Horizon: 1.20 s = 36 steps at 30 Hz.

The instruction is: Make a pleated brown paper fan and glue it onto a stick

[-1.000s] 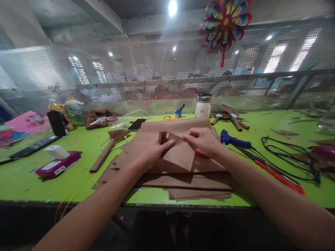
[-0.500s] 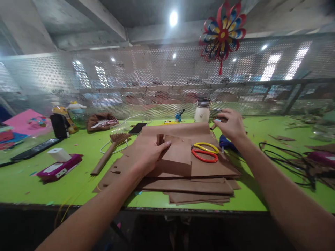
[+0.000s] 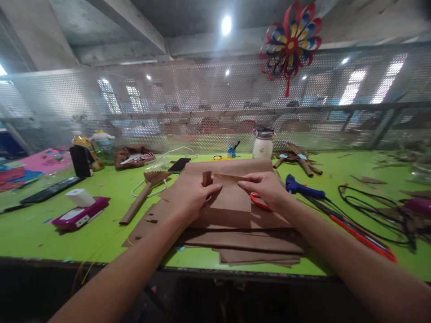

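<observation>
Over the paper stack (image 3: 235, 240), your left hand (image 3: 195, 197) clasps a folded paper strip (image 3: 206, 178), its thumb against a loose sheet (image 3: 232, 195); your right hand (image 3: 267, 190) pinches that sheet's upper edge. Behind the stack, the mark on the bottle (image 3: 261, 147) is too blurred to read.

And up top, a paper flower (image 3: 291, 45) in red, blue and yellow, its red tassel hanging before the mesh screen (image 3: 188, 107), while a lamp (image 3: 226, 25) glares from the ceiling. Down to the green worktop (image 3: 343, 167): a white bottle (image 3: 262, 147) stands upright at the back, dark lid on, a small blue pot (image 3: 230, 153) well to its left. Further along, a phone (image 3: 179, 165) lies flat, then a brown pouch (image 3: 129, 158). On the left, a yellow bottle (image 3: 94, 154) behind a black case (image 3: 81, 162), a pink sheet (image 3: 51, 158) beyond, and here's a purple power strip (image 3: 81, 218) topped by a white adapter (image 3: 81, 197)!
</observation>
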Each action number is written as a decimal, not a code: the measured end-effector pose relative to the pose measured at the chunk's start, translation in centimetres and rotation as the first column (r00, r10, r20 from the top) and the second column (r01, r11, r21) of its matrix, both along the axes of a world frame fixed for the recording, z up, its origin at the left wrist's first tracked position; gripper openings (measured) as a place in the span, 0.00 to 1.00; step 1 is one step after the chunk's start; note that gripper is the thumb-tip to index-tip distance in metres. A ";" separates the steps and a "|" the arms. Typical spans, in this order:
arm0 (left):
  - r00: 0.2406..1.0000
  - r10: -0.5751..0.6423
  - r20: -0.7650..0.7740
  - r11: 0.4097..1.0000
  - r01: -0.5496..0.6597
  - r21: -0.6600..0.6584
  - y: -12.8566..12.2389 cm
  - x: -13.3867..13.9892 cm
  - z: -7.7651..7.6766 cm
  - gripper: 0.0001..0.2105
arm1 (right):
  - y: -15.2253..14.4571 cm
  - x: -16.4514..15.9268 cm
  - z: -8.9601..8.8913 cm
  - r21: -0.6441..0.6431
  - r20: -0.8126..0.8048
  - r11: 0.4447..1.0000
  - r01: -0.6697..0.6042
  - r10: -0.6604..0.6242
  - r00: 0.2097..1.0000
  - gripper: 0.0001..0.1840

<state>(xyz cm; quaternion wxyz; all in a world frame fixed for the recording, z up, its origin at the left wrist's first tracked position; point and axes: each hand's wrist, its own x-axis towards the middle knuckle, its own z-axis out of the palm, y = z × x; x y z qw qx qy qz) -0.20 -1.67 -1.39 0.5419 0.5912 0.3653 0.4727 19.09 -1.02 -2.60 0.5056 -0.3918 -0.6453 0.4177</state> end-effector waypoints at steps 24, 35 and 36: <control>0.992 -0.040 -0.123 0.994 0.052 0.093 -0.4 -0.7 0.8 0.13 | -0.3 0.4 0.9 -0.196 -0.358 0.956 -0.217 0.136 0.924 0.07; 0.975 -0.082 -0.208 0.991 0.058 -0.118 -0.1 -0.2 0.8 0.13 | 0.0 0.4 -0.1 -0.168 -0.202 0.964 -0.207 0.172 0.964 0.07; 0.973 -0.102 -0.208 0.986 0.071 -0.149 -0.1 -0.3 0.7 0.13 | 0.0 0.4 -0.1 -0.171 -0.188 0.964 -0.203 0.170 0.967 0.07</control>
